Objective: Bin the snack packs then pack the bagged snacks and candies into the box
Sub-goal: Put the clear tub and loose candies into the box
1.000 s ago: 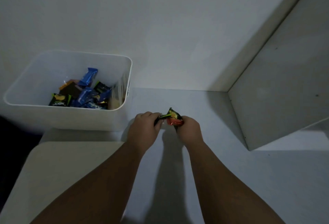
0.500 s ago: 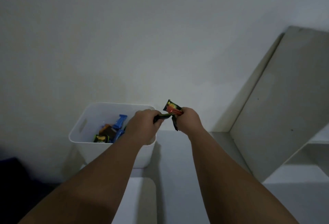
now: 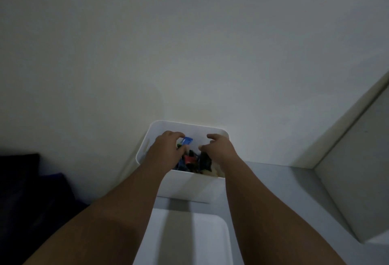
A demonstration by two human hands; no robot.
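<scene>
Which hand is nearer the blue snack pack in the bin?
Left. The left hand sits beside the blue snack pack; the right hand hovers apart, further right.

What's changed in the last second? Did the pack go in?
Both hands moved left from over the table to over the bin, carrying the red-green pack. The right hand let go; the pack seems to lie inside. Whether the left hand still grips anything is unclear. The bin stayed put.

Packs blurred, partly behind left hand and right hand; left's hold unclear. Near box cut by bottom edge.
</scene>
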